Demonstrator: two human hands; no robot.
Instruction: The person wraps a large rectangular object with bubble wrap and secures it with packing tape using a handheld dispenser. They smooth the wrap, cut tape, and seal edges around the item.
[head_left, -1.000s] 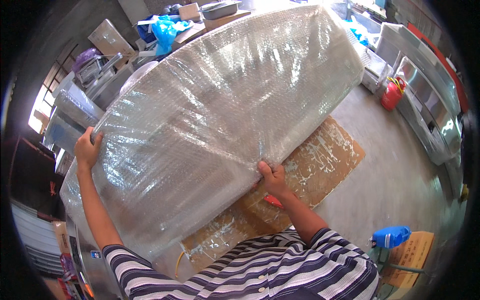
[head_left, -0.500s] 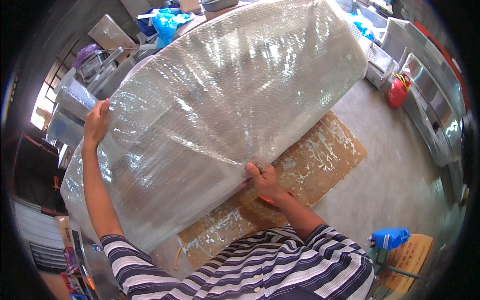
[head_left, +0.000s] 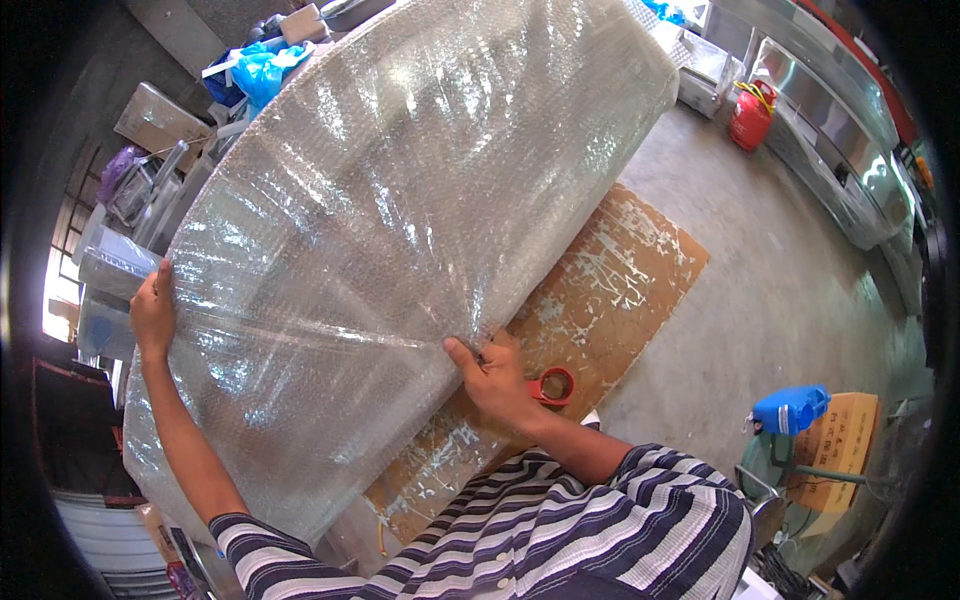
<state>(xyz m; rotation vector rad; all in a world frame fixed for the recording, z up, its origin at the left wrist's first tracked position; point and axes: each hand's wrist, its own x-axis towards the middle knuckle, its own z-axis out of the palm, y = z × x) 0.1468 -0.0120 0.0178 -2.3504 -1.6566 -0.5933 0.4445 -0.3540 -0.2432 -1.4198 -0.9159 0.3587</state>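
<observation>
A large sheet of clear bubble wrap point(head_left: 330, 230) spreads before me over a big, long shape that I cannot make out beneath it. My left hand point(head_left: 153, 312) is closed on the wrap's left edge, arm stretched out. At the near edge, my right hand point(head_left: 492, 378) pinches the wrap, thumb on top, and creases fan out from that spot. Some of its fingers are hidden. Just right of the right wrist shows a red ring-shaped thing point(head_left: 553, 386), like a tape dispenser. Below the near edge lies a worn brown board point(head_left: 625, 290) with whitish scraps on it.
On the grey floor to the right stand a red gas cylinder point(head_left: 752, 118) and, nearer, a blue jerrycan point(head_left: 790, 409) beside a cardboard box point(head_left: 840, 450). Metal cabinets point(head_left: 840, 130) line the far right. Blue plastic bags point(head_left: 265, 75) and clutter sit behind the wrap.
My view has shifted, so the surroundings sit further left and up. The left hand has come lower along the wrap's edge. More of the red ring-shaped thing shows beside my right wrist.
</observation>
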